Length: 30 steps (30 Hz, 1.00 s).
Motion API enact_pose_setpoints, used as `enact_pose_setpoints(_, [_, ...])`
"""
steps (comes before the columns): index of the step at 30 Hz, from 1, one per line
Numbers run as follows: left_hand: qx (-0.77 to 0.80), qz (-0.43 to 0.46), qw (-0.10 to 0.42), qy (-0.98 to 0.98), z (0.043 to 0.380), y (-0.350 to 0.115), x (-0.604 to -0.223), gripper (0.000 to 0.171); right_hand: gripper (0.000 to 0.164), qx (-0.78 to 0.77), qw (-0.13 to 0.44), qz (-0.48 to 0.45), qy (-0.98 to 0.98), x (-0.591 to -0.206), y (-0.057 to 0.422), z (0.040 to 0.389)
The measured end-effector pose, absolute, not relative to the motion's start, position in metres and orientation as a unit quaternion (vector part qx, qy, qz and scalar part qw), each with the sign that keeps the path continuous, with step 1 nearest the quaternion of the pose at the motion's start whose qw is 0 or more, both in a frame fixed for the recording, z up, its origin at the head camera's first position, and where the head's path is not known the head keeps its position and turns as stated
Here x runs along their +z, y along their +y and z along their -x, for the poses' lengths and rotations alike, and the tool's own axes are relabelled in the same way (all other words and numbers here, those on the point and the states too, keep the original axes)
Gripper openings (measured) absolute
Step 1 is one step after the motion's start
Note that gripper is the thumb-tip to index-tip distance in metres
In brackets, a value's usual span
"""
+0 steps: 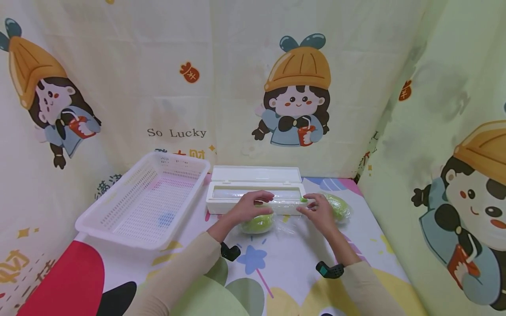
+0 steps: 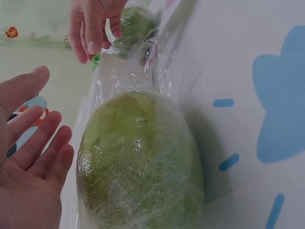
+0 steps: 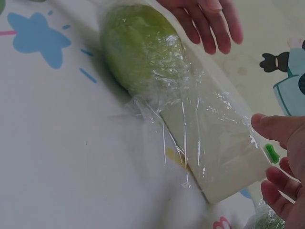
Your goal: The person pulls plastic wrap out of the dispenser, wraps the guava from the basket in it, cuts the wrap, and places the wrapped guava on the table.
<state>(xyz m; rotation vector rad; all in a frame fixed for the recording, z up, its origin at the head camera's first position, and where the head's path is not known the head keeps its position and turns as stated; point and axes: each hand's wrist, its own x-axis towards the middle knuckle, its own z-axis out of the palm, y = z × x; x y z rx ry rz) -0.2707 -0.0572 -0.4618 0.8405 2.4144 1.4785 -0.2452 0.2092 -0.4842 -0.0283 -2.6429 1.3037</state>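
A green oval fruit (image 1: 257,224) in crinkled cling film lies before a white cling film dispenser (image 1: 225,207). Clear film (image 3: 195,119) stretches from the fruit along the dispenser's front. Over the fruit in the head view is my left hand (image 1: 249,208); the left wrist view shows its fingers spread beside the fruit, grasping nothing. My right hand (image 1: 320,215) is at the dispenser's right end, thumb and fingers apart, close to the green slider (image 3: 272,153). Just beyond that hand lies a second film-wrapped green fruit (image 1: 339,207).
To the left stands a white perforated plastic basket (image 1: 118,239). The dispenser's lid (image 1: 256,174) is raised toward the back wall. A patterned cloth (image 1: 284,259) covers the table, and printed curtains (image 1: 229,87) enclose its back and sides.
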Motion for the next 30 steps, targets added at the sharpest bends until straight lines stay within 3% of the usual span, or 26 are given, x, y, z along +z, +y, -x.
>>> enact_pose_setpoints(9, [0.476,-0.294,0.086,0.824,0.271,-0.053,-0.463,0.052,0.044,0.423,0.137,-0.011,-0.896,-0.491,0.203,0.251])
enact_pose_setpoints(20, [0.460,-0.297,0.088,0.832,0.272,-0.051,-0.464,0.050,0.043,0.409,0.127,0.003,-0.904,-0.489,0.200,0.255])
enact_pose_setpoints(30, [0.459,-0.291,0.097,0.833,0.271,-0.051,-0.463,0.051,0.033,0.428,0.154,0.001,-0.891,-0.491,0.199,0.258])
